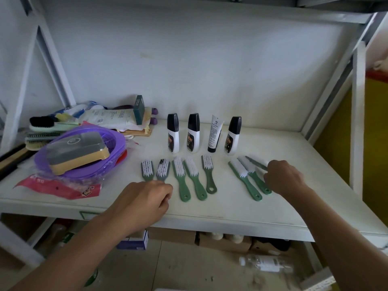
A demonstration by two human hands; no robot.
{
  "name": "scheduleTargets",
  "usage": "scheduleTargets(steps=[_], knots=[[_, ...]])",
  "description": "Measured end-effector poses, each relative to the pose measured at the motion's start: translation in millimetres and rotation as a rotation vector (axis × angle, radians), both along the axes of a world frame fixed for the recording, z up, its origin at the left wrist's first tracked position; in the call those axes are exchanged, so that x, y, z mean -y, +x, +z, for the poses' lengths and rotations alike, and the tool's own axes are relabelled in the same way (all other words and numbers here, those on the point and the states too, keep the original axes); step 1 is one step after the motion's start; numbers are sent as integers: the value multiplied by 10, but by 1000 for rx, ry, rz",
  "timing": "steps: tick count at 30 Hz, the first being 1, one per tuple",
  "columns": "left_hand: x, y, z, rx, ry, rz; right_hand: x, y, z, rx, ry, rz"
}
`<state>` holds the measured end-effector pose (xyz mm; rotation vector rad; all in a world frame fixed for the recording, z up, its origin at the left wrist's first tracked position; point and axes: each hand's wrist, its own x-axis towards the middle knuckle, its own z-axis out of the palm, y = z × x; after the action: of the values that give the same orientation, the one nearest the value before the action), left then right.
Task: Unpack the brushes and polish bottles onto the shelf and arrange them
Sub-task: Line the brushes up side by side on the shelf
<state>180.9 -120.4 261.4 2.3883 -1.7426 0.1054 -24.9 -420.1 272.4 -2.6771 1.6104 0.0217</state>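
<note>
Several green-handled brushes with white bristles lie in a row on the white shelf (231,208), among them a middle one (209,175). Behind them stand three polish bottles with black caps (173,133) (193,133) (233,135) and a white tube (215,133). My left hand (147,200) covers the handles of the two leftmost brushes (147,168) (163,169), fingers curled on them. My right hand (283,177) grips the handle of the rightmost brush (257,161), which lies tilted next to two others (243,179).
At the shelf's left sit a purple basin (84,162) holding a grey-and-tan box, a red wrapper (58,185), larger brushes (44,124), packets and a dark green box (139,109). Cardboard boxes and bottles lie below the shelf. A white post (358,122) stands at the right.
</note>
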Motion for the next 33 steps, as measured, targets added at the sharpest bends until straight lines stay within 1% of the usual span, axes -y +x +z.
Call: scheduleTargets(steps=[5,8,10,13,15,17,19,23,27,31,33], knots=[[5,12,-4,1,-26,26,-25,-11,29,-20,-92,35],[10,40,9,-16,-83,98,-71,14,57,41,-133,69],[15,104,10,-43,-132,173,-145,76,58,108,-111,127],[41,251,-28,-47,-109,289,-351,215,24,244,-91,278],[81,354,-89,-76,-49,335,-523,334,-3,288,-101,438],[128,409,-142,-113,-31,347,-700,476,-49,317,-67,593],[190,432,-206,-128,-23,331,-849,624,-127,299,-49,707],[336,445,-298,-121,-28,276,-1042,902,-253,243,-60,844],[492,359,-331,-147,-79,198,-1041,1107,-279,201,-73,816],[713,188,-393,-138,-143,135,-959,1143,-357,37,-84,812],[831,106,-418,-150,-160,127,-907,1102,-403,4,-62,773]])
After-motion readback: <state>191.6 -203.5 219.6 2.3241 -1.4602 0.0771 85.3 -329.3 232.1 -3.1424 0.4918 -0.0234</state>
